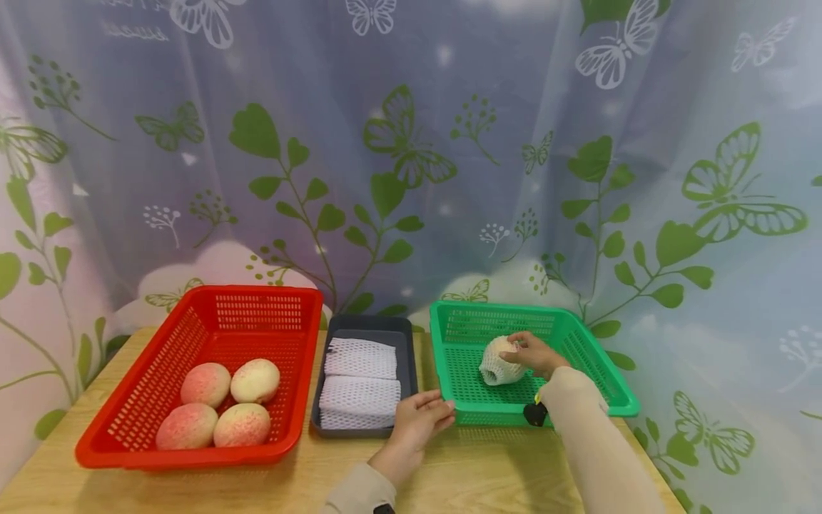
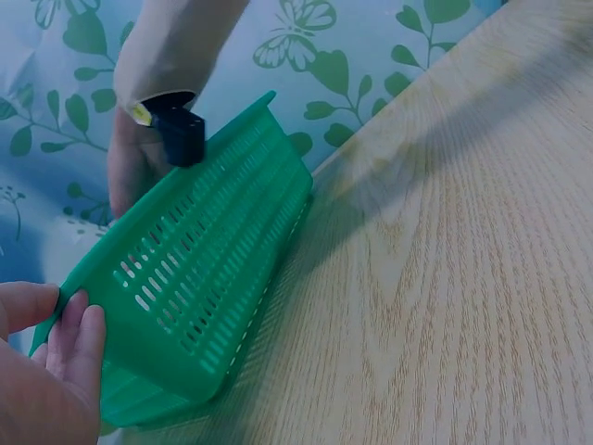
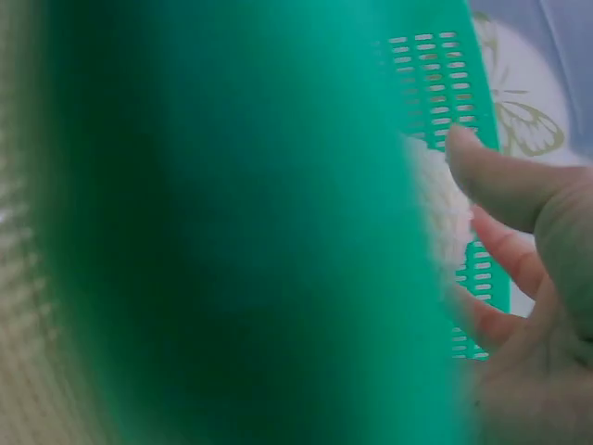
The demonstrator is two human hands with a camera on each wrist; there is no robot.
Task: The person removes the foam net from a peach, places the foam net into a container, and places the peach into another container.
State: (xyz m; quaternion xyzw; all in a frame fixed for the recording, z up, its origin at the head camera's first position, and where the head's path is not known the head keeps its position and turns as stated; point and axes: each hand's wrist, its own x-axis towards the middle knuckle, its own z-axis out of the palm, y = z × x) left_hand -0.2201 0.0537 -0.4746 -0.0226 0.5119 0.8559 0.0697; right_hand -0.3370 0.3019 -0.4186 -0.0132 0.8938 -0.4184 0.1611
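Note:
In the head view, a peach in a white foam net sleeve lies inside the green basket, its open net end facing the front left. My right hand grips it from the upper right, the forearm crossing the basket's front rim. The right wrist view shows thumb and fingers around the white net, though a blurred green wall hides much of it. With thumb and fingers, my left hand pinches the basket's near left corner; the left wrist view shows that hold on the rim closely.
Left of the green basket, a dark grey tray holds two stacks of white foam nets. At the far left, a red basket contains several bare peaches. A patterned curtain hangs behind the wooden table.

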